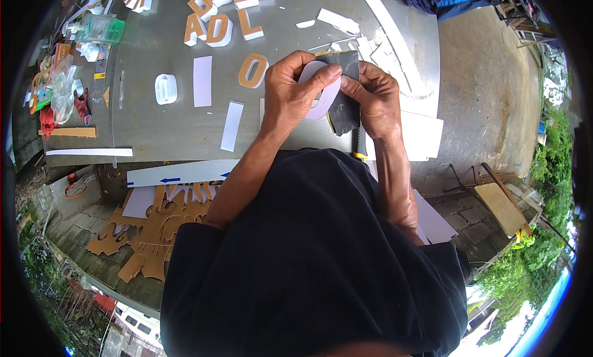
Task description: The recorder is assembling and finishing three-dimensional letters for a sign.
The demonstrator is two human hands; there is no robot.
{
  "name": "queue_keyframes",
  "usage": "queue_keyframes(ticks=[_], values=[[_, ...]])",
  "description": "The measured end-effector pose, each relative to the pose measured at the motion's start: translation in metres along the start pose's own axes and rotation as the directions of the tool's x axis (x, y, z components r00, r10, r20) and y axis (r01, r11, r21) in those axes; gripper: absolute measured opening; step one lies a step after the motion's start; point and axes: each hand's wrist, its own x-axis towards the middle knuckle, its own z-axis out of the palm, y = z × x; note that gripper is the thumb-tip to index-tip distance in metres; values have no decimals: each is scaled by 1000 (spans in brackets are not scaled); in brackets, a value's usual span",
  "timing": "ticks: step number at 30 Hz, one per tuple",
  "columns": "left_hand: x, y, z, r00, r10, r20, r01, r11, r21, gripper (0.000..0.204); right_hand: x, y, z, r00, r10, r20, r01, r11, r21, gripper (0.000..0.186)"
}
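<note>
My left hand [287, 88] grips a pale lilac oval ring [318, 110], with thumb across its upper part. Behind the ring is a dark, worn sheet [343, 116] that looks like sandpaper. My right hand [377, 97] pinches this sheet at its right side, thumb against the ring's edge; the fingertips are partly hidden. Below the sheet lies a black-and-yellow tool [359, 141], partly covered. To the left, a brown-faced white oval ring [252, 70] lies on the grey metal table [154, 48], near a white oval piece [165, 89] and white strips [202, 82].
Several brown-faced letter shapes [219, 29] lie at the back. Scraps [336, 20] and a long white strip [386, 29] are at the right. Bags and tools [62, 91] crowd the left end. Below the table are cut brown boards [148, 246]; a board [500, 205] leans at right.
</note>
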Motion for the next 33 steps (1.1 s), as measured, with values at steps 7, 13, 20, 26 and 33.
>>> queue_keyframes(ticks=[7,13,20,26,33], values=[[3,-8,-4,980,-199,-9,186,933,-307,25,-16,18,5,971,72,228,-109,982,153,53],[-1,-16,-1,991,-104,-86,58,904,-424,17,1,17,19,998,-21,-58,15,995,-100,53],[-4,-9,14,977,64,-202,-75,996,-45,19,3,23,38,920,-374,119,387,811,-439,61],[-5,-10,22,979,67,-194,-108,971,-213,18,-3,10,50,905,-419,78,406,790,-460,57],[-12,0,25,966,90,-241,-101,994,-35,19,-7,11,48,923,-384,10,339,801,-494,56]])
